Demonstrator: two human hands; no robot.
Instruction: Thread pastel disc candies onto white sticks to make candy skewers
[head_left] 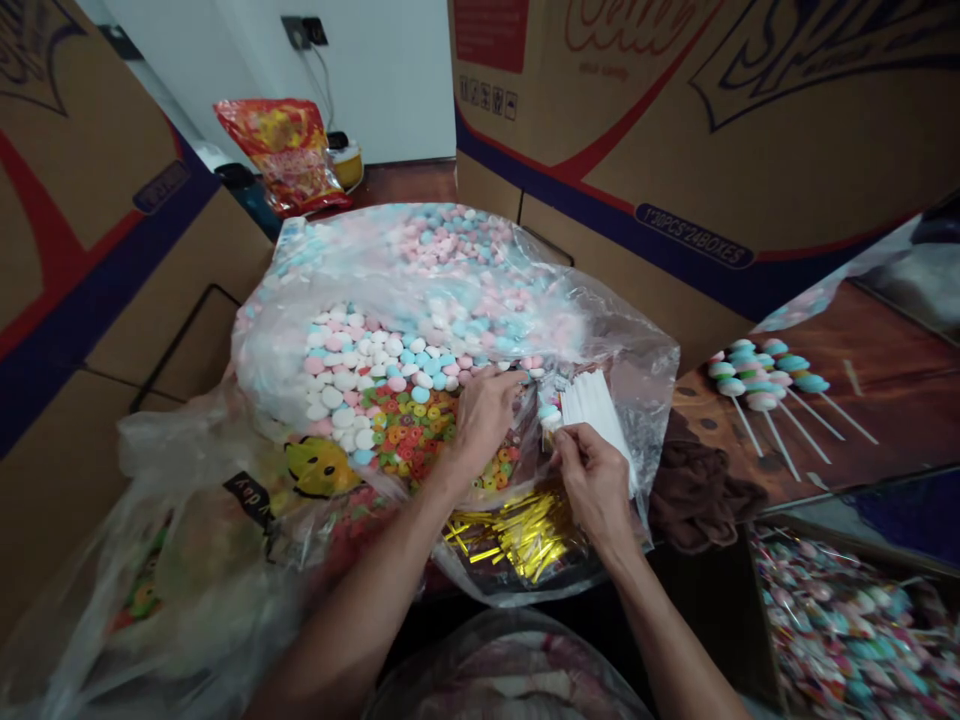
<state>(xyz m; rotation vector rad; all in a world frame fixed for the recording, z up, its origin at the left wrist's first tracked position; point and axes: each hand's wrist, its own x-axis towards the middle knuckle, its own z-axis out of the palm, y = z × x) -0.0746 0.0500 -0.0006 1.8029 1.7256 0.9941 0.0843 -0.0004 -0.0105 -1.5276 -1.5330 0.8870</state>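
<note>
Right hand (598,485) pinched a small candy stack (550,412) beside white sticks (598,400)

From my distant post, through the head camera, I saw the right hand's grip closed, thumb and forefinger together at the near end of the blue-and-white candy stack, just left of the bundled white sticks. The left hand (486,410) reached in over the ring sweets (412,440), fingers bent near the right edge of the pastel candies (341,385); I could not tell whether its grip held anything, as the fingertips were partly hidden. Gold ties (536,540) lay loose between the forearms, on the near side of the clear plastic (649,370). A crumpled bag (202,540) spread at near left.

On the right of the surface (900,400), I counted a cluster of candy skewers (763,385) with their white stems pointing nearer, beyond a brown cloth (701,490). Wrapped candies (862,620) filled a container at near right. A red packet (285,150) stood at far left, between a left carton (172,290) and a far carton (645,270).
</note>
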